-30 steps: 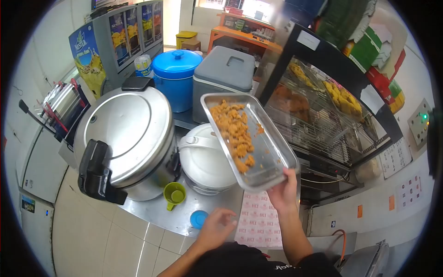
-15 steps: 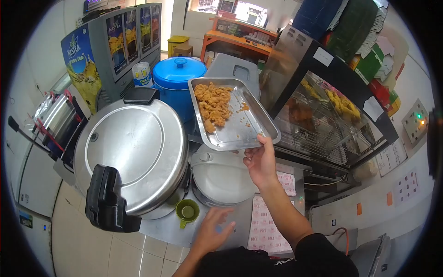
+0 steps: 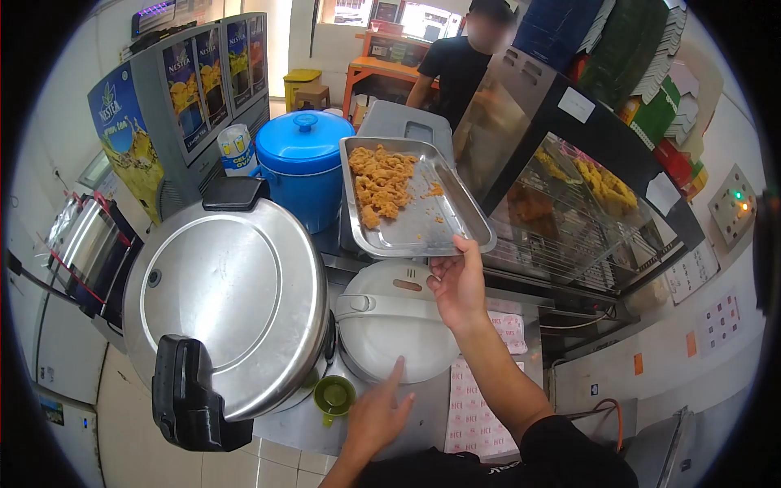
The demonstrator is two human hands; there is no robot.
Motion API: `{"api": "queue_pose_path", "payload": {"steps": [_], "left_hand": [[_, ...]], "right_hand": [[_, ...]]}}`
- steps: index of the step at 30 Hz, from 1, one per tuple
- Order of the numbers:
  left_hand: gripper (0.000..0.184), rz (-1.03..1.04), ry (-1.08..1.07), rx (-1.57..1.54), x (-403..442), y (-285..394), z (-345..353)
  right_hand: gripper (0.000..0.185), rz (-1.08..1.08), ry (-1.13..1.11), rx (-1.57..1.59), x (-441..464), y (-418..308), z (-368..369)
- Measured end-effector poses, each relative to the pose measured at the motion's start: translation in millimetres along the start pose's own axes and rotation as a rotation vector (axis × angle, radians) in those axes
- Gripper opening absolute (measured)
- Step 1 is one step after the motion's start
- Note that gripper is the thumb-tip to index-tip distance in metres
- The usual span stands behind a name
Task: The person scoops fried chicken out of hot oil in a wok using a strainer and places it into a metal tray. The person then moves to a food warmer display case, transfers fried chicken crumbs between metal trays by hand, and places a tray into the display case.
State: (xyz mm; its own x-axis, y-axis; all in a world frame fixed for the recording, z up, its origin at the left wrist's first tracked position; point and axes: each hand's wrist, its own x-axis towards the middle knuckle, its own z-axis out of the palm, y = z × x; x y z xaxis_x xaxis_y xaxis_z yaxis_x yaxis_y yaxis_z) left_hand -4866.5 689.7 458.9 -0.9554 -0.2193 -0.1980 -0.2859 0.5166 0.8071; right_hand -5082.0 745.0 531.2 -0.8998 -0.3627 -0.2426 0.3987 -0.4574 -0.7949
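Note:
My right hand [image 3: 460,285] grips the near right corner of a metal tray [image 3: 443,207], thumb over the rim and fingers underneath. Pieces of fried chicken [image 3: 382,187] fill the tray's left part, with crumbs scattered to the right. Below, my left hand [image 3: 379,413] is empty, its index finger stretched out and thumb apart. That fingertip overlaps the front edge of the rice cooker's light grey lid [image 3: 399,321]; whether it touches I cannot tell. A green cup [image 3: 334,395] stands just left of this hand.
A large steel cooker [image 3: 232,285] with black handles stands at left, a blue lidded bucket [image 3: 301,167] behind it. On the right is a glass food warmer [image 3: 561,215]. Printed paper sheets [image 3: 472,407] lie on the counter. Beyond the counter is a person [image 3: 455,77] in black.
My left hand has risen slightly toward the rice cooker lid, its index finger now pointing forward. A person has come into view at the back. The tray stays in my right hand.

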Motion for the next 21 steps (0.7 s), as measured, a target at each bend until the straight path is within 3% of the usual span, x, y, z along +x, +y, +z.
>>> {"api": "queue_pose_path", "payload": {"steps": [21], "left_hand": [[0.062,-0.022,0.064,-0.146,1,-3,8]], "right_hand": [[0.023,-0.064,0.031,-0.007,-15,-6,-8]]}}
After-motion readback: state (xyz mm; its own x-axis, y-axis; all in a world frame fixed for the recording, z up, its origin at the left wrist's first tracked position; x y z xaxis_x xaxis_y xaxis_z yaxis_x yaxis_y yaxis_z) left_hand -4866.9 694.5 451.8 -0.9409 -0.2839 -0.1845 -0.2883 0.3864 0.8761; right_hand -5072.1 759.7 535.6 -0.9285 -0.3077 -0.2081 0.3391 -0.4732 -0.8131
